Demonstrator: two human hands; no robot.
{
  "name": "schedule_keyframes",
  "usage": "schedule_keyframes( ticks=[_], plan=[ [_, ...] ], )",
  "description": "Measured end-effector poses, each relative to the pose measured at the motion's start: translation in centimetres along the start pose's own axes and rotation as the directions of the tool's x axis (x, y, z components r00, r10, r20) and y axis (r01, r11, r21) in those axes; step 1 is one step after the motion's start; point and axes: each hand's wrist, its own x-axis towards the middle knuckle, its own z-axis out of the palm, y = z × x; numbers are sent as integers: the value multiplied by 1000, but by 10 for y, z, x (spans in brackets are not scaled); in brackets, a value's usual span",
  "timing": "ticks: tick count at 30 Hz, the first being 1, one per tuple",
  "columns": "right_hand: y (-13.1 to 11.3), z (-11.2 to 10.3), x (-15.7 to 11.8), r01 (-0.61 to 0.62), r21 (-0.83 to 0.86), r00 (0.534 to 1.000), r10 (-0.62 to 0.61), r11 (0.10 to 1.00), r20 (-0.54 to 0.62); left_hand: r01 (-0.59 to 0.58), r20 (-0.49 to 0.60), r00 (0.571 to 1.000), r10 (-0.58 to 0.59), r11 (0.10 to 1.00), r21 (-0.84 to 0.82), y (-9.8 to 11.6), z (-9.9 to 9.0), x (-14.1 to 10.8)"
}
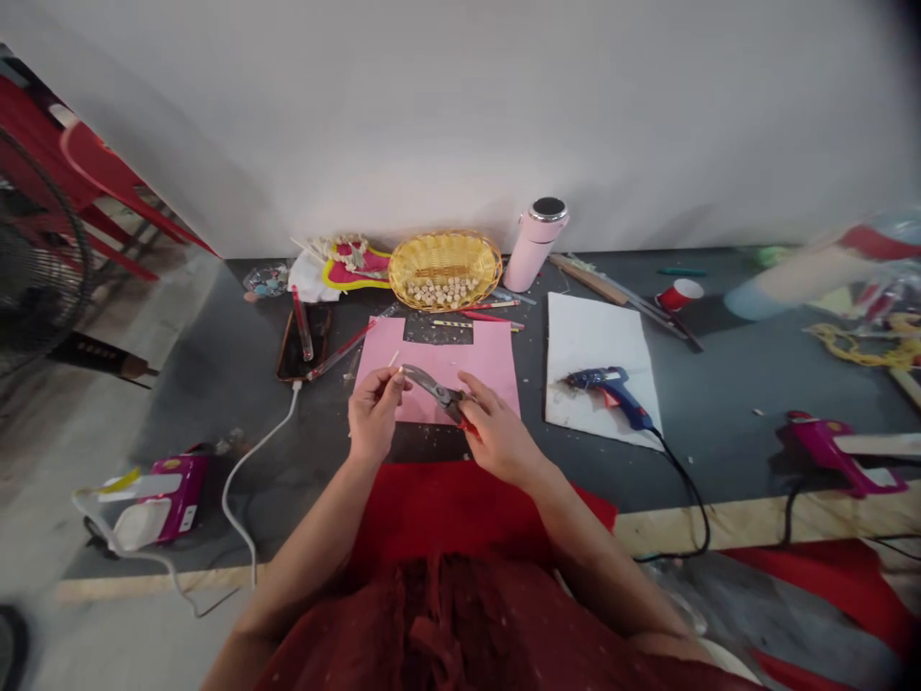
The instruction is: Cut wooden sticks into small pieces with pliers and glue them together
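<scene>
Left hand (374,408): centre of the frame, grip narrow, a small pale piece (401,370) pinched between thumb and fingertips.
Right hand (498,430): just right of centre, grip closed around the scissors (432,387), their tips pointing toward the left hand.
Pale piece: at the tips of the scissors, above the pink sheet (496,360); whether the blades touch it is too small to tell.
Cutting: the step in hand looks like snipping or trimming the piece; whether the blades are parted is not clear.
Next move: likely calls for steadying the piece, bringing the blades squarely onto it with the left fingertips clear, then squeezing the handles.
Basket (424,257): upper middle of the frame, small pale bits (440,291) gathered along its near side; the held piece looks similar in colour.
Glue gun (611,392): right of centre, lying on a white board (597,331) on the counter (726,393), untouched by either hand.
</scene>
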Motion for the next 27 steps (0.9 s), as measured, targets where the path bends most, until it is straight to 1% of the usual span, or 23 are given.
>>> schedule_keyframes(
  ticks=[2,4,6,11,13,17,22,27],
  plan=[
    [0,1,-1,-3,-155,1000,8,988,30,-1,-2,1000,1,1000,9,0,-2,1],
    [-1,2,0,-17,-227,999,27,974,41,-6,-9,1000,6,1000,23,-1,-3,2],
    [-2,2,0,-28,-260,999,39,965,37,-16,-5,1000,16,999,48,0,-5,2],
    [-4,4,0,-26,-273,998,40,962,46,-32,68,997,25,994,106,0,-5,0],
    [-4,5,0,-22,-282,998,39,959,54,-27,78,997,18,993,113,0,-6,0],
    [-5,7,-1,-31,-301,998,46,953,44,-9,81,997,-3,988,151,0,-7,1],
    [-7,7,-1,-25,-295,998,41,955,49,16,62,998,-26,989,150,-2,-8,2],
    [-8,6,-1,-24,-282,997,42,959,58,8,69,997,-20,985,174,-2,-8,3]
  ],
)
